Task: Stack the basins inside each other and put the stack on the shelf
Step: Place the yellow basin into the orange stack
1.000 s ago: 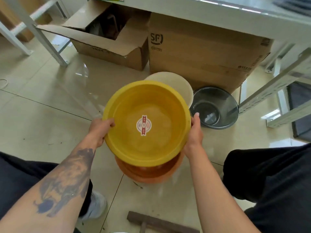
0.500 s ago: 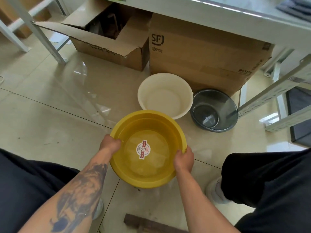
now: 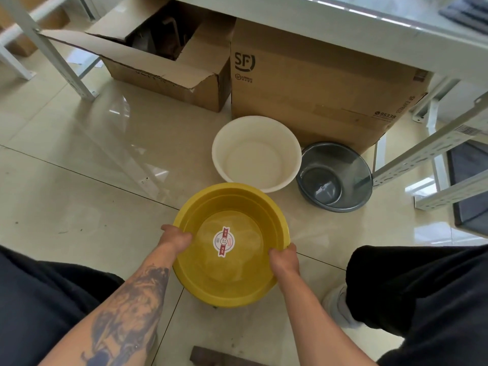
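A yellow basin (image 3: 203, 281) with a round sticker on its bottom sits low over the tiled floor between my knees. The orange basin seen earlier is hidden beneath it. My left hand (image 3: 176, 239) grips its left rim and my right hand (image 3: 284, 260) grips its right rim. Beyond it a white basin (image 3: 256, 154) stands on the floor, and a dark grey basin (image 3: 335, 178) stands touching its right side. The white shelf board (image 3: 343, 30) runs across the top of the view.
Two cardboard boxes stand under the shelf: an open one (image 3: 163, 67) at left and a closed SF box (image 3: 317, 85) right behind the white and grey basins. White metal shelf legs (image 3: 427, 151) slant at right and another (image 3: 52, 54) at left. A dark wooden piece (image 3: 211, 356) lies near my feet.
The yellow basin came down from above the orange basin and now sits over it, hiding it. Both hands moved down with its rim, and the white basin came fully into sight.
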